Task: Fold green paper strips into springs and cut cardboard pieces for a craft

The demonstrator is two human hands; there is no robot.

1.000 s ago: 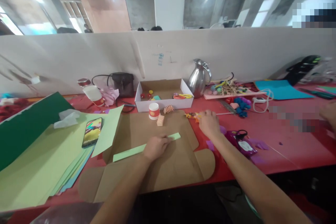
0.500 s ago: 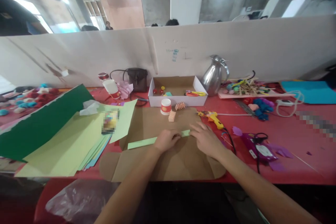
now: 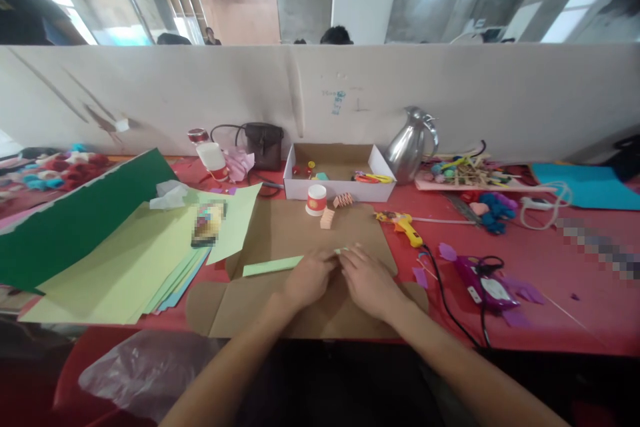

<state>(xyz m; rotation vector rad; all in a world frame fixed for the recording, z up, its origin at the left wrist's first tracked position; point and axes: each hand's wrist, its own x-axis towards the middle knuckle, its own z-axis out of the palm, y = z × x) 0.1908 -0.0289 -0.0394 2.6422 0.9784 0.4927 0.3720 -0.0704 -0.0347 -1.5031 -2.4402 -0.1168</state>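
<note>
One light green paper strip is laid flat on one unfolded cardboard sheet on the red surface. Its right end is pinched under both hands: left hand and right hand, side by side and almost touching. Beyond them are noted two pink folded paper pieces, one small red-and-white cup, one open box, one yellow glue gun.

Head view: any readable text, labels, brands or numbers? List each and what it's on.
None can be read.
Blue marks on the white partition: too blurred.
Red label on the white cup: too small.
Label on the purple tool: too small.
Phone: pixelated.
</note>
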